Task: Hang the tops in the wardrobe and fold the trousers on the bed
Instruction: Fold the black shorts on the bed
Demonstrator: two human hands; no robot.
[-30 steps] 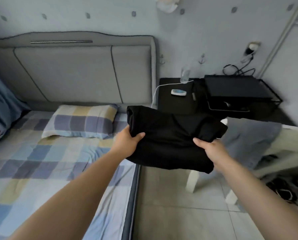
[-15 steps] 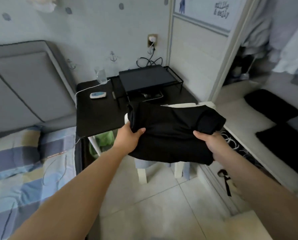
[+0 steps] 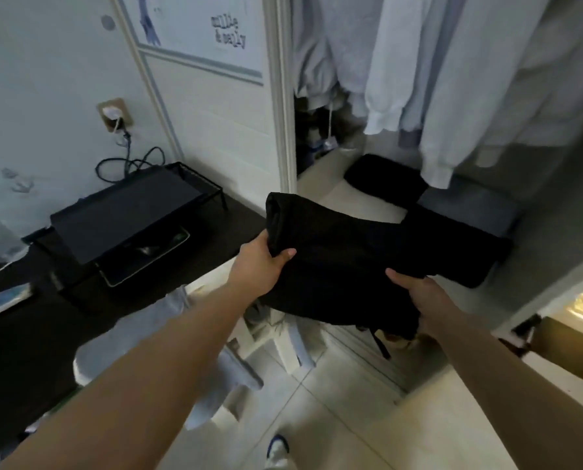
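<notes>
Both hands carry a folded black garment (image 3: 358, 256) flat between them, out over the floor in front of the open wardrobe (image 3: 283, 96). At the bundle's left edge the left hand (image 3: 259, 262) pinches it, thumb on top and fingers tucked beneath; the right hand (image 3: 419, 296) does the same at the near right edge, thumb lying across the cloth. Gripping at two edges like this seems meant to keep the fold from slumping open while the bundle travels.

Soft, matte and limp is how the fabric reads: its far left end is a rounded roll, its near edge sags below the hands, and a thin dark strap or cord appears to dangle from underneath, though the blur makes that uncertain. Whether this is a top or trousers cannot be told from its folded shape.

Inside the wardrobe, pale hanging clothes (image 3: 453, 79) drape in long loose folds, and a dark folded pile (image 3: 385, 181) lies on the light shelf below them, far beyond the bundle. To the left stands a dark table (image 3: 18, 334) carrying a black wire stand (image 3: 130, 212), hard-edged and flat-topped. Near the left forearm a grey garment (image 3: 167, 320) is slung over a white stool (image 3: 293, 344).
</notes>
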